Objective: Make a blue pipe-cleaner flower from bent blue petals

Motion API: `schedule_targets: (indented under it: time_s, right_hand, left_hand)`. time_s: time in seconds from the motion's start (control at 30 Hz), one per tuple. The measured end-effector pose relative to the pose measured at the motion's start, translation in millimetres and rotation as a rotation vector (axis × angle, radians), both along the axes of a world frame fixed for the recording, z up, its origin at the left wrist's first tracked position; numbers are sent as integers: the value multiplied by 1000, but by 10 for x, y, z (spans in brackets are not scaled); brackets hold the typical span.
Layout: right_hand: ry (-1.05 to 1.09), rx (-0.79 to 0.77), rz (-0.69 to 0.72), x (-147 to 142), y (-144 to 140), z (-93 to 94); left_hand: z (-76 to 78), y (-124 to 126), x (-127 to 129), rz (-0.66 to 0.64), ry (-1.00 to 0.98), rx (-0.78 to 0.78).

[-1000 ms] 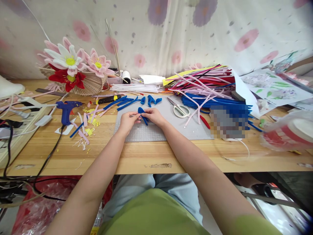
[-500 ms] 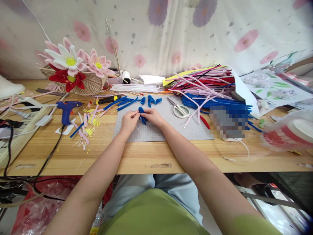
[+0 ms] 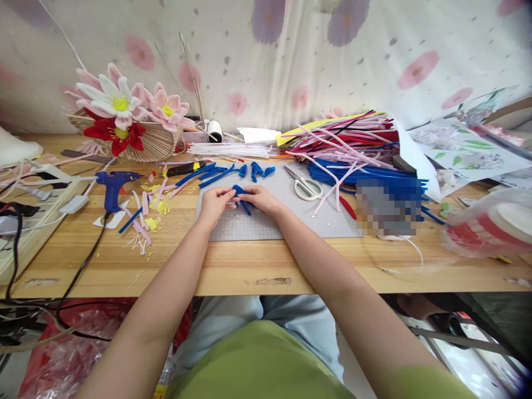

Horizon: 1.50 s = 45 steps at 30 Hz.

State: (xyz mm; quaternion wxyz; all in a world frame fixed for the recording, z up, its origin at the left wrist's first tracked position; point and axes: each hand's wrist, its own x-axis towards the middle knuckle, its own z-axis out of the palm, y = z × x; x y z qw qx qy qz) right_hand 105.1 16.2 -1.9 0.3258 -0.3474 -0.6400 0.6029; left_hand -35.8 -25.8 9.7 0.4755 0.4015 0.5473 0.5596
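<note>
Over the grey cutting mat (image 3: 261,224), both hands pinch a small blue piece of bent pipe cleaners (image 3: 240,191) with loose ends pointing down. My left hand (image 3: 216,204) is closed on its left side. On its right side my right hand (image 3: 261,198) is closed too, with thumb and fingertips together. Fingers partly cover the piece. Just behind the hands lie several folded blue pipe cleaner shapes (image 3: 255,172) and cut blue lengths (image 3: 214,173). A pair of scissors (image 3: 307,187) with pale handles rests to the right of my right hand.
A blue glue gun (image 3: 113,191) stands left, its black cord running off the front edge. Offcuts (image 3: 152,208) lie beside it. Behind are fuzzy flowers (image 3: 120,105) and a pipe cleaner heap (image 3: 341,141). A bagged tub (image 3: 492,221) stands right, a power strip (image 3: 37,227) far left.
The blue piece has tilted and turned between my fingers, its loose ends now more spread. My left hand has shifted slightly left and down; my right hand has barely moved.
</note>
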Motion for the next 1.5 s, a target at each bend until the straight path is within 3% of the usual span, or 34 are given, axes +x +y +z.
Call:
schedule_targets:
  time_s: [0.17,0.23,0.43,0.53,0.63,0.77,0.83,0.93,1.1,1.2,1.3,1.5]
  right_hand:
    - [-24,64,4,-50,-27,-23]
    - [-30,55,33,-63,-47,-11]
    - [-8,6,59,-71,-72,45]
    - [-31,1,79,-65,-67,47]
    - [-96,71,61,-79,-58,18]
    - [-252,275,-20,-152,-67,-17]
    - [-342,361,-76,-189,-82,-14]
    - [-403,383,-127,-199,-97,10]
    - [-327,331,-77,-127,-86,42]
    - [-291,312,-28,-101,-76,37]
    - [-243,284,18,-93,-68,28]
    - [-143,226,80,-99,-69,43]
  left_hand:
    - [-76,43,-60,94,223,16]
    - [-81,47,-60,114,228,45]
    - [-54,45,-54,32,125,78]
    - [-79,53,-82,5,171,123]
    - [-95,45,-97,42,387,242]
    - [-60,15,-65,204,806,364]
    - [-47,16,-47,254,912,378]
    - [-61,46,-56,246,851,336]
    - [-95,80,-152,25,446,166]
    - [-89,69,-191,-15,415,152]
    - [-77,54,-194,-15,574,217]
    - [1,17,-151,113,1015,438]
